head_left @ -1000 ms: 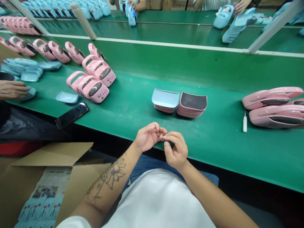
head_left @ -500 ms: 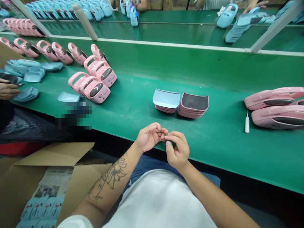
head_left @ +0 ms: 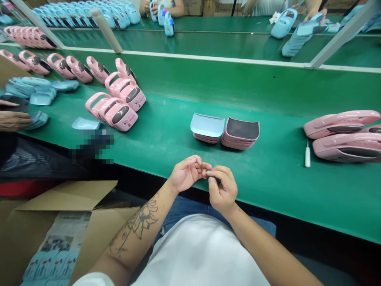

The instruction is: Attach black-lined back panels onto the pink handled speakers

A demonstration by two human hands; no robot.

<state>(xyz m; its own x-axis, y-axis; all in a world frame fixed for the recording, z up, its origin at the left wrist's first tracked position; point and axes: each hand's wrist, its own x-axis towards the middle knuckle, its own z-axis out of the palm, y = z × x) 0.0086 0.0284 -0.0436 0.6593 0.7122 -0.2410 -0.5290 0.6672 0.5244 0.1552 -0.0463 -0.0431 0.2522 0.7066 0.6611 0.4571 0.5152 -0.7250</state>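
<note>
Pale blue on top, pink along the edges below, a stack of curved panels sits on the green tabletop just beyond the hands. Close at its right is a second stack of pink-rimmed panels, its upper face dark grey. No lettering can be made out on either stack.

Nearer the table's front edge, the left hand is turned palm up, its fingers loosely curled. The right hand has bent fingers, and its fingertips meet those of the left; whether something tiny is pinched there, I cannot tell.

Well to the right, a white-handled screwdriver lies beside pink handled cases resting on their sides. Leftward, a cluster of upright pink cases bears a small printed figure and a line of writing too small to read. Near them lies a pale blue panel, and farther left a co-worker's hand touches stacked blue panels.

Below, an open carton holds newsprint and blue pieces with red and dark printing, all illegible.
</note>
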